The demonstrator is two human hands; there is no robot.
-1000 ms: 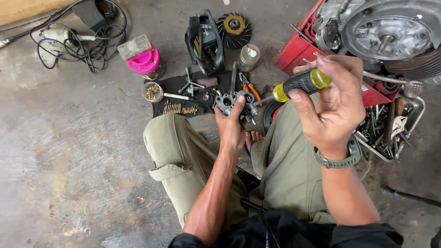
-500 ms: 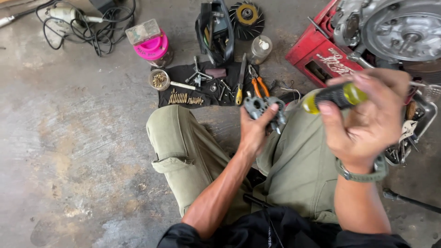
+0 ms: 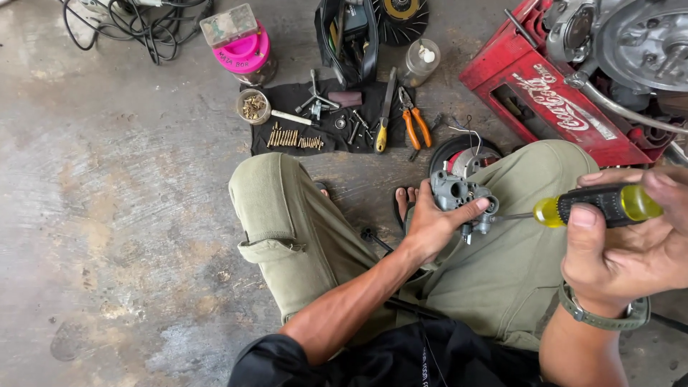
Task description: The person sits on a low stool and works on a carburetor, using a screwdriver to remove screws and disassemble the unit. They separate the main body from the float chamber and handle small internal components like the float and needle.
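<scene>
My left hand (image 3: 432, 228) grips a small grey metal carburetor (image 3: 462, 195) above my knees. My right hand (image 3: 631, 247) holds a screwdriver (image 3: 595, 203) with a black and yellow handle. Its thin shaft points left and its tip touches the carburetor's right side. I sit on the concrete floor in olive trousers, with one bare foot (image 3: 406, 197) showing between my legs. A watch sits on my right wrist.
A black cloth (image 3: 287, 147) ahead carries small brass parts, a tin of bits (image 3: 253, 106), a yellow-handled screwdriver (image 3: 384, 115) and orange pliers (image 3: 414, 125). A pink container (image 3: 247, 51), a clear bottle (image 3: 420, 61), cables (image 3: 136, 25), a red crate (image 3: 552, 100) and an engine (image 3: 638, 43) surround it.
The carburetor came up from the cloth to over my knees. My right hand swung the screwdriver level and brought its tip to the carburetor.
</scene>
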